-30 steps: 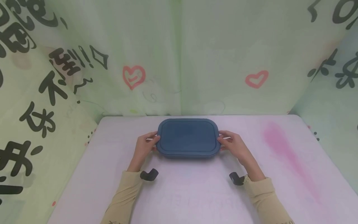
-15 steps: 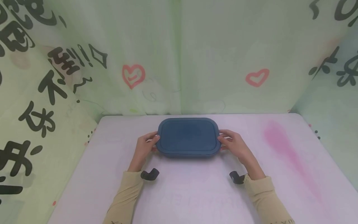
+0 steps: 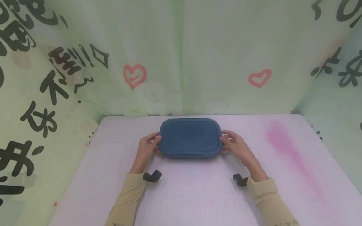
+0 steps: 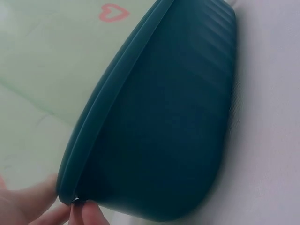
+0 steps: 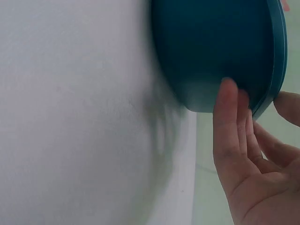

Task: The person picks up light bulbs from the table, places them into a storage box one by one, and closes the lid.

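Observation:
A dark blue rectangular lunch box with rounded corners and a rimmed lid is near the back of the table. My left hand grips its left end, thumb on the lid's edge and fingers below the rim. On the opposite end my right hand holds it the same way. In the left wrist view the lunch box shows its deep side wall, and the left fingertips sit under the lid rim. The right wrist view has several fingers against the wall of the lunch box.
The white table has a pink stain on the right. Just behind it hangs a pale green curtain with red hearts and black writing. Black wrist mounts stick out from the beige sleeves.
Both hands keep their hold on the lunch box, which stays nearly in place. Only a very slight shift of the whole view shows.

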{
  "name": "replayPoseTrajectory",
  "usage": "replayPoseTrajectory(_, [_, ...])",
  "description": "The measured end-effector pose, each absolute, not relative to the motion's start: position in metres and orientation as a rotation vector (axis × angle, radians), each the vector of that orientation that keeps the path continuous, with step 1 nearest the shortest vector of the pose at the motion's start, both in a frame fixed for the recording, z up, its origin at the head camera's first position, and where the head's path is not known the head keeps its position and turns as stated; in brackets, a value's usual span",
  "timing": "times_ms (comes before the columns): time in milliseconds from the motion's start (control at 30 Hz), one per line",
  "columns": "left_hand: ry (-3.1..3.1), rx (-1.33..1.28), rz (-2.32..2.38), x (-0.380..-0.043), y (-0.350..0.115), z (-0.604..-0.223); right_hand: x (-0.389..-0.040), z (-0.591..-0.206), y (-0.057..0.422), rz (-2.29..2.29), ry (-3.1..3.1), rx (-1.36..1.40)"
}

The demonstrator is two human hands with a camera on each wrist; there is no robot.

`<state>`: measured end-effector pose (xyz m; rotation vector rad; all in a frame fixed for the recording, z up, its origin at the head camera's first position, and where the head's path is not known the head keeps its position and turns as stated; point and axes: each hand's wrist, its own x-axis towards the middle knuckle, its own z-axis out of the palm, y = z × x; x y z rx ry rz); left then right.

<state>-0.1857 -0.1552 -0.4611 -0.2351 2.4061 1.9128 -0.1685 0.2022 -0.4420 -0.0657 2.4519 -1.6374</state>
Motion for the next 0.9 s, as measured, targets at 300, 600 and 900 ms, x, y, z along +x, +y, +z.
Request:
replayPoseTrajectory(300, [2.461, -0.19, 1.945, -0.184, -0.16, -0.453, -0.162, -0.431, 0.205, -1.484, 2.662, -0.11])
replayPoseTrajectory(600, [2.591, -0.138, 1.878, -0.178, -0.163, -0.441, -0.152, -0.418, 0.204, -1.379, 2.776, -0.166])
replayPoseTrajectory(900, [2.704, -0.011, 1.803, -0.164, -0.161, -0.42, -0.135, -0.406, 0.199, -1.27, 2.884, -0.346])
